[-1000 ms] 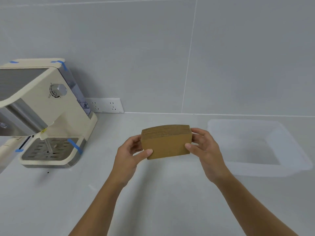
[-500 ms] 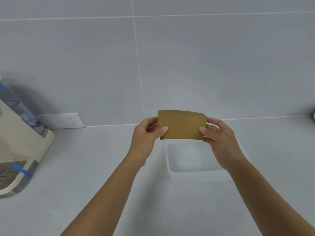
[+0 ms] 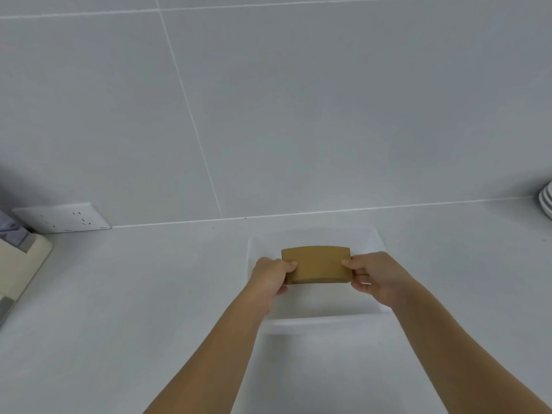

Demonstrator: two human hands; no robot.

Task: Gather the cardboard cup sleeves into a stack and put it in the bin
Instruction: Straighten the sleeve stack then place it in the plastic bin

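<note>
I pinch the stack (image 3: 316,265) between left hand (image 3: 270,276) and right hand (image 3: 378,277) over the bin (image 3: 325,320); an uneven release could fan the sleeves.

Grey tiled wall (image 3: 298,115), white counter (image 3: 119,324)

Translucent white plastic bin (image 3: 325,319) open on top, interior taken up by both hands (image 3: 270,276) gripping the brown cardboard sleeve stack (image 3: 318,264) over it. Pale grey table (image 3: 149,294) bare left of bin, wide lane there. Cream coffee machine (image 3: 21,264) blocks far left edge. White stacked plates (image 3: 546,201) at far right by tiled wall (image 3: 298,115). Wall closes off the back.
</note>
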